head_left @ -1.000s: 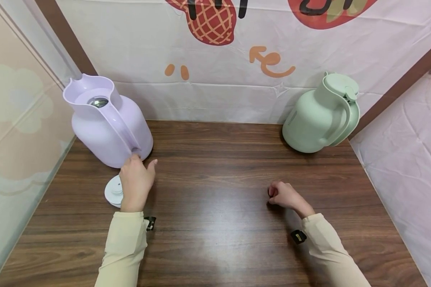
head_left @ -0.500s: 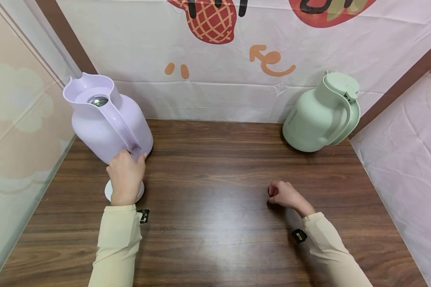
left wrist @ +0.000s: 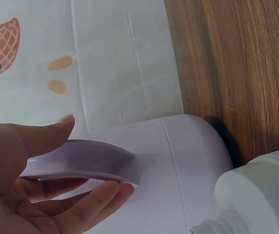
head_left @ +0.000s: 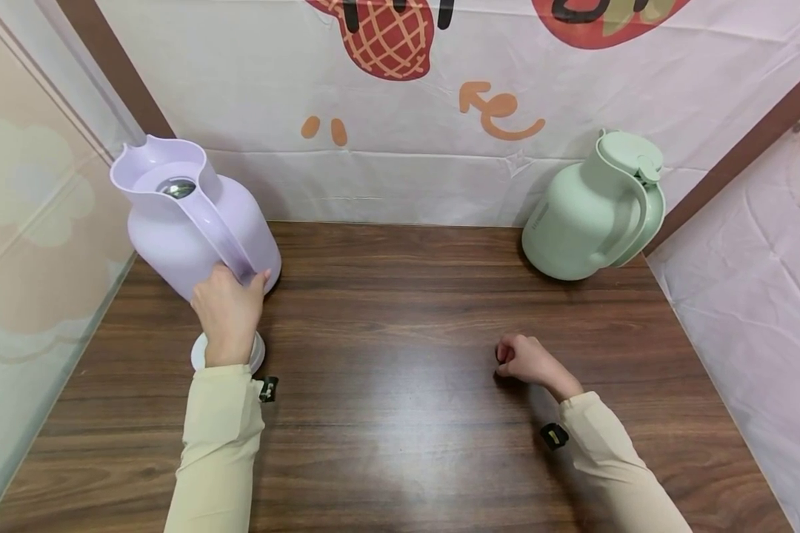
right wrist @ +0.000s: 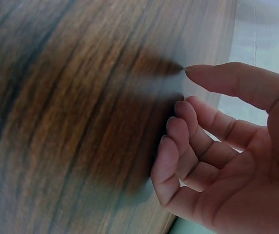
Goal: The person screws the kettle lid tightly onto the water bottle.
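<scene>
The left hand (head_left: 225, 309), now moved farther, is wrapped round the handle (head_left: 217, 232) of a bulbous lilac jug (head_left: 167, 237); the right hand (head_left: 532, 363), loosely curled, is rested on brown wood-grain tabletop (head_left: 387, 303) below far printed cloth (head_left: 413, 178).

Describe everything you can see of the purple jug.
The purple jug is pale, smooth and plastic-looking, with a rounded body, a flared rim and a curved handle. Its top is uncovered, showing a shiny round opening. It stands upright towards the back left of the wooden table. The left hand is around the handle, thumb on one side, fingers on the other.
</scene>
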The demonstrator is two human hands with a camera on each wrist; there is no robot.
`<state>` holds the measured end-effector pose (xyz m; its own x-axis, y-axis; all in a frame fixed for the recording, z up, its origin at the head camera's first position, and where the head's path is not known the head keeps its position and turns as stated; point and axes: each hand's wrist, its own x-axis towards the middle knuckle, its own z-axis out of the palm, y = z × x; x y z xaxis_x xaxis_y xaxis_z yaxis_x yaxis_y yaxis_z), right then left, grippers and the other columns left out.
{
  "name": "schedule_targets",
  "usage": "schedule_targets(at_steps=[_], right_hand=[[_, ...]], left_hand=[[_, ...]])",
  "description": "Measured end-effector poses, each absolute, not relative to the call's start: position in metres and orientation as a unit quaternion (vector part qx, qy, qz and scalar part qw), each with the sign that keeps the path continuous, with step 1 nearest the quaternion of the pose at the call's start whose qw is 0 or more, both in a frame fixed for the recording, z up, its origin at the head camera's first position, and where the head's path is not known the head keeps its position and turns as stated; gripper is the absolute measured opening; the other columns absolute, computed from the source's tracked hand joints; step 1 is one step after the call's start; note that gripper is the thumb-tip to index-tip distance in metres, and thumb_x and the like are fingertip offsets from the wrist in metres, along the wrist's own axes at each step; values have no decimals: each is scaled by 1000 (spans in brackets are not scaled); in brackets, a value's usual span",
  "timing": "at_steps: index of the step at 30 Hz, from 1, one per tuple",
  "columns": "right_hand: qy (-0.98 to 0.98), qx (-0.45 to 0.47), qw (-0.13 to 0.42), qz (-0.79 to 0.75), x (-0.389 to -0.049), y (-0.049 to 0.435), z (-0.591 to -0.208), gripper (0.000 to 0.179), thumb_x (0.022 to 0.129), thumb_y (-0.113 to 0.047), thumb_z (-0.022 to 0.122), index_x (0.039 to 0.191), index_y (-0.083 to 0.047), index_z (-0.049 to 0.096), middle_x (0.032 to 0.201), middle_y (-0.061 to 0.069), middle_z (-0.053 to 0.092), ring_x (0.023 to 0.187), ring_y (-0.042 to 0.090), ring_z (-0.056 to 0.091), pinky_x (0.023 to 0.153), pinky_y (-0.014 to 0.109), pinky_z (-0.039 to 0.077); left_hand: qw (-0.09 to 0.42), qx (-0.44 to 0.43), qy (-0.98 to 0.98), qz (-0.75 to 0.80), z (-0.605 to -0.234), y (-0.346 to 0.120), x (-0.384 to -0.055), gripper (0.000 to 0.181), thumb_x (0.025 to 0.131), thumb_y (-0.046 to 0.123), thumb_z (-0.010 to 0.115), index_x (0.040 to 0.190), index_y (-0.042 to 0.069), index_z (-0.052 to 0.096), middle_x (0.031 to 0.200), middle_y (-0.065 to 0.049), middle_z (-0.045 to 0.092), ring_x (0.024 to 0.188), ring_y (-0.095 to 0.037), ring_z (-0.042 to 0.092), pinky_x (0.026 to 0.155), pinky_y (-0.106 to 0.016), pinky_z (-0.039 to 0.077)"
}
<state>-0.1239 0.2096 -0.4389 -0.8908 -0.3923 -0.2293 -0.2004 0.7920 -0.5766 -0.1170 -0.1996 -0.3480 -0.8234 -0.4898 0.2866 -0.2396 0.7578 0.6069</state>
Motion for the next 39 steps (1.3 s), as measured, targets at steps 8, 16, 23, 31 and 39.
schedule_targets(at_steps=[8,16,23,31,39], right_hand=[[930,-158,176,-282,-125,210,-440,18,67,-2,70,72,-6,54,61,-2,50,56,12,46,55,29,38],[929,-154,180,-284,-124,210,-441,16,68,-3,69,71,-6,54,60,-2,49,56,12,44,54,29,37],[930,-155,177,-283,-124,210,-440,17,67,-3,70,70,-6,54,60,-3,49,55,12,44,54,29,38],[928,-154,180,-287,-124,211,-439,17,67,-3,70,71,-5,54,60,-2,49,56,13,44,55,29,37],[925,-160,180,-293,-125,212,-440,17,66,-2,70,71,-6,53,60,-3,49,56,12,45,55,29,37]], left_hand=[[221,207,-908,-291,-348,-202,-121,38,79,17,67,90,-19,59,82,-36,58,81,-57,49,75,-58,35],[237,195,-904,-298,-350,-203,-120,31,78,14,63,83,-17,59,76,-35,58,77,-55,51,71,-58,37],[220,196,-909,-295,-349,-205,-116,33,79,17,60,79,-16,58,74,-34,57,77,-54,51,72,-59,36],[201,202,-912,-296,-349,-203,-114,32,80,18,58,79,-14,56,79,-34,58,81,-54,51,73,-59,35],[207,193,-913,-293,-348,-197,-110,30,78,17,59,73,-12,54,76,-33,57,78,-53,51,69,-59,35]])
